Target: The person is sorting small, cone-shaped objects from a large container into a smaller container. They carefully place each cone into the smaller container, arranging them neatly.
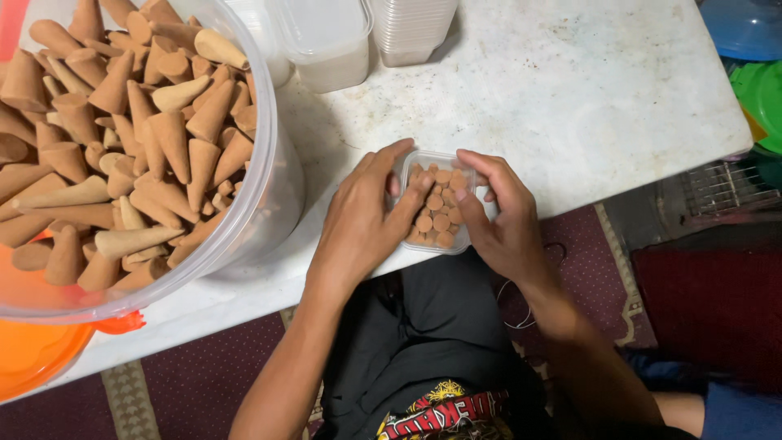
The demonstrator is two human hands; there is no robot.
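A small clear plastic box sits at the near edge of the white table, packed with brown cones standing base up. My left hand rests on the box's left side, fingers laid over the cones. On the box's right side my right hand has its fingertips pressing on the cones. A large clear tub heaped with loose brown cones stands to the left of my left hand.
Empty clear plastic boxes and a stack of them stand at the table's far edge. An orange bowl lies under the tub at lower left. Blue and green plastic items sit at right, beside a dark red carpet.
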